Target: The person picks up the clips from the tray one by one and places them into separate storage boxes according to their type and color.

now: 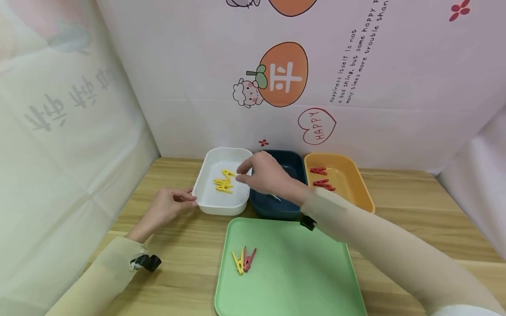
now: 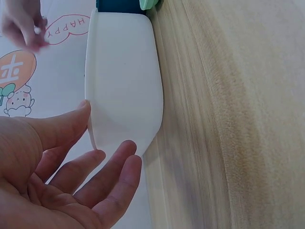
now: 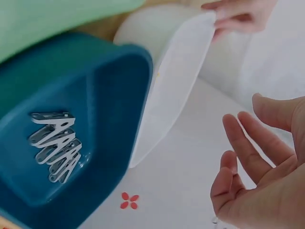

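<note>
My left hand (image 1: 170, 206) grips the near left corner of a white box (image 1: 223, 210), its thumb at the rim and fingertips at the outer wall. Several yellow clothespins (image 1: 224, 187) lie inside that box. Above its right side hovers my right hand (image 1: 266, 173), thumb and fingers apart. Nothing shows between those fingers in the right wrist view. A dark blue box (image 3: 112, 138) stands beside the white one, with several grey-white clothespins (image 3: 59, 140) in it. One yellow clothespin (image 1: 238, 263) and one red clothespin (image 1: 248, 260) lie side by side on a green tray (image 1: 300, 272).
An orange-yellow box (image 1: 352, 188) with several red clothespins (image 1: 319, 170) stands right of the blue one. All three boxes line up along a printed cloth backdrop (image 1: 189, 87). The wooden table (image 1: 415, 197) extends to both sides of the tray.
</note>
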Available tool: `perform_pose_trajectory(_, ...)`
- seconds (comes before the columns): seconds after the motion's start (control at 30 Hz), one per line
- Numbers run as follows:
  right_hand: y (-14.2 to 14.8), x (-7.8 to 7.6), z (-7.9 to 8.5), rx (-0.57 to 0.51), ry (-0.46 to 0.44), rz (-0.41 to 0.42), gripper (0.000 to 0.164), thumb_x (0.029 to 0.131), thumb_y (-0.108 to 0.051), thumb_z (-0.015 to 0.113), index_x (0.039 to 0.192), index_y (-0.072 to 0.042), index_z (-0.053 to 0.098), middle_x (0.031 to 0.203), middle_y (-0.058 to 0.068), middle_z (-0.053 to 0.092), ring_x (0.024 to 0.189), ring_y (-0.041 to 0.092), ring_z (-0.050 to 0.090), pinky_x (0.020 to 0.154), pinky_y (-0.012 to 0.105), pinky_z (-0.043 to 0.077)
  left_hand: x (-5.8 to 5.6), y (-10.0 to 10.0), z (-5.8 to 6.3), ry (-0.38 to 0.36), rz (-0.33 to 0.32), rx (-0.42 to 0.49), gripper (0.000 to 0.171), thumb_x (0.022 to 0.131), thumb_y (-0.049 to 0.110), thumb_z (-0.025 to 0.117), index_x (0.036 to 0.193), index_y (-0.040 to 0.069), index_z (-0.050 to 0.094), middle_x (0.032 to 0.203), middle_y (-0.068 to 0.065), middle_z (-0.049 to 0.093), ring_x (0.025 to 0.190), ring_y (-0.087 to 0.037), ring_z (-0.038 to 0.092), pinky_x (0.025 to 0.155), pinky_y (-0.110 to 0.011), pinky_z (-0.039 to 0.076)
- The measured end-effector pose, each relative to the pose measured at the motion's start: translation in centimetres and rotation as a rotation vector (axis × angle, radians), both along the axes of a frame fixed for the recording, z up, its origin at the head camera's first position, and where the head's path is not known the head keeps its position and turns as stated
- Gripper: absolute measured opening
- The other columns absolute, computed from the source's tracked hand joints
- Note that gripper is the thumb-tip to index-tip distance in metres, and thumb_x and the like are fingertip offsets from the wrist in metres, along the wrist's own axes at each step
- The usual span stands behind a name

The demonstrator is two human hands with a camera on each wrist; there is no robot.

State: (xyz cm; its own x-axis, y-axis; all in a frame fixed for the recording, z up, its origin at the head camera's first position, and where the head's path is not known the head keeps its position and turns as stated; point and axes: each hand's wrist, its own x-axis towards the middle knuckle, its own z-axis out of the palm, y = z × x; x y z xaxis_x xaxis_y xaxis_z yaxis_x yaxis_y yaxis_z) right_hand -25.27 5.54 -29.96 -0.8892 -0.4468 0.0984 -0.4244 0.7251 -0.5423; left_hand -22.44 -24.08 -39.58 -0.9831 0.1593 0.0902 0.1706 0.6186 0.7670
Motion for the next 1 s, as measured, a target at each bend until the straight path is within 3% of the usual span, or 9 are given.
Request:
perform_pose_trajectory(0.07,1.0,1.5,0.2,-0.02,0.018,0.04,0.019,0.098,-0.021,0.079,0.113,-0.009,0.083,0.105,-0.002,0.077,0.083,0.018,0.062,0.063,0.03,0.05,-0.1,0.0,0.0,-0.002,-0.001,-0.002,0.008,0.09,0.011,0.085,0.089,0.004,0.081,0.137,-0.021,0.065,0.104,-0.037,0.074,0.074,-0.027,0.059)
perform_pose_trajectory(0.27,3.2,5.4,-0.5,-0.093,0.072,0.1,0.014,0.096,-0.018,0.081,0.108,-0.011,0.084,0.095,-0.008,0.074,0.088,0.02,0.052,0.075,0.037,0.04,0.0,-0.1,0.1,-0.011,0.006,-0.01,0.007,0.091,0.01,0.084,0.09,0.004,0.081,0.139,-0.021,0.063,0.107,-0.038,0.072,0.073,-0.025,0.058)
perform_pose_trajectory(0.5,4.8,9.0,-2.3,-0.146,0.06,0.122,0.01,0.097,-0.02,0.08,0.106,-0.019,0.084,0.098,-0.015,0.076,0.093,0.016,0.05,0.076,0.038,0.042,0.0,-0.3,0.2,-0.019,0.012,-0.009,0.007,0.092,0.011,0.084,0.09,0.005,0.081,0.141,-0.021,0.062,0.106,-0.036,0.072,0.072,-0.026,0.058)
perform_pose_trajectory(0.73,6.7,11.1,-3.5,-0.092,-0.002,0.086,0.01,0.096,-0.023,0.081,0.106,-0.022,0.085,0.095,-0.019,0.075,0.089,0.012,0.051,0.071,0.031,0.047,-0.1,-0.2,0.3,-0.027,0.011,-0.008,0.007,0.092,0.012,0.084,0.091,0.005,0.082,0.141,-0.019,0.063,0.107,-0.037,0.072,0.072,-0.024,0.058)
perform_pose_trajectory(1.0,9.5,12.2,-4.6,-0.071,-0.069,0.073,0.008,0.095,-0.022,0.081,0.103,-0.022,0.085,0.095,-0.018,0.076,0.088,0.012,0.053,0.072,0.03,0.048,0.0,-0.1,0.2,-0.016,0.002,-0.006,0.008,0.091,0.012,0.085,0.092,0.005,0.082,0.139,-0.019,0.063,0.109,-0.038,0.072,0.071,-0.024,0.058)
